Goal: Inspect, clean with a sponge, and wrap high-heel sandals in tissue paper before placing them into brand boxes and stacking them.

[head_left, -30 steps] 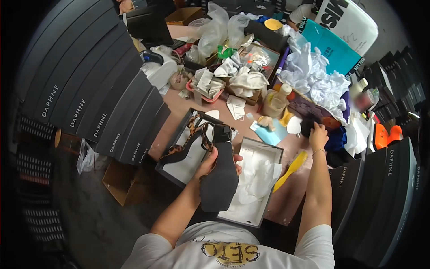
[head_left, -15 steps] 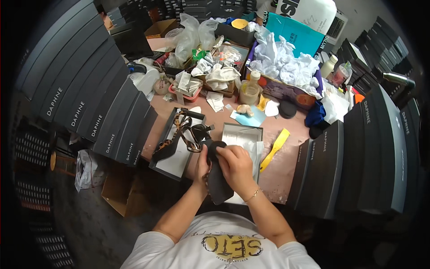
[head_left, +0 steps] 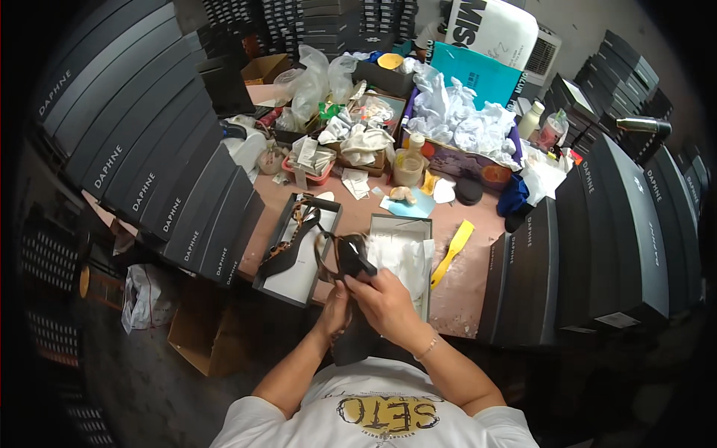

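Observation:
A dark strappy sandal (head_left: 354,257) with leopard-print trim is held between my two hands above the table's near edge; motion smears its upper end. My left hand (head_left: 335,313) is closed around its lower part. My right hand (head_left: 386,302) grips its other side, fingers bent around it. The matching sandal (head_left: 290,250) lies in an uncovered shoebox (head_left: 287,290) just left of my hands. Right behind my right hand, a second shallow box part (head_left: 401,221) holds crumpled white tissue paper (head_left: 409,263).
A yellow flat tool (head_left: 452,254) lies on the table at right. Stacks of dark shoeboxes (head_left: 160,187) wall the left side, with more shoeboxes (head_left: 597,246) at right. Farther back stand a glue-coloured bottle (head_left: 409,166), a red tray of small packets (head_left: 312,176) and a carton of white paper (head_left: 463,116).
My hands have lowered toward my body and turned the sandal, so its straps and upper end now swing above my fingers. The tissue paper shows more fully. The whole view has shifted slightly.

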Action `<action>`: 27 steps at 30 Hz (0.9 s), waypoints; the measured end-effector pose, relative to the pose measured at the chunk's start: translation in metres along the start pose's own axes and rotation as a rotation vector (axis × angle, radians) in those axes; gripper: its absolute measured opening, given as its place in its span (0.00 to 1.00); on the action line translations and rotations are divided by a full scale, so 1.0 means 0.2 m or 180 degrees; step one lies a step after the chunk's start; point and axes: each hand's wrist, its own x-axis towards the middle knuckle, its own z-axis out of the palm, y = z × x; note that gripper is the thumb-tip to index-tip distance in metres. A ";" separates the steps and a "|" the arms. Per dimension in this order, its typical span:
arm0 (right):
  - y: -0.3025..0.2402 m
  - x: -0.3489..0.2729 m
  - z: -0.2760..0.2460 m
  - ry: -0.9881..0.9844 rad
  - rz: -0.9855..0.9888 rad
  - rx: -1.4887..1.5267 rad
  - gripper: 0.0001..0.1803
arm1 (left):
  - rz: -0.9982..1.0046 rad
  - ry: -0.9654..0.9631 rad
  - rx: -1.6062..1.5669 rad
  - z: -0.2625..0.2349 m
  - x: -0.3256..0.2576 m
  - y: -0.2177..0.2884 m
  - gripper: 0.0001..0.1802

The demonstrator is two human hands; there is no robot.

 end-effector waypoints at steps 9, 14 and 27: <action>0.07 -0.13 -0.41 0.0273 0.0560 0.0858 0.17 | -0.1099 -0.0653 -0.1199 -0.11 -0.08 0.15 0.29; 0.12 0.02 -0.31 -0.0113 -0.0909 -0.0114 0.25 | -0.1357 -0.1119 -0.1168 -0.04 -0.12 0.23 0.20; 0.19 -0.11 -0.15 0.0734 0.0107 0.0013 0.24 | -0.1819 -0.0895 -0.0976 -0.14 -0.11 0.19 0.21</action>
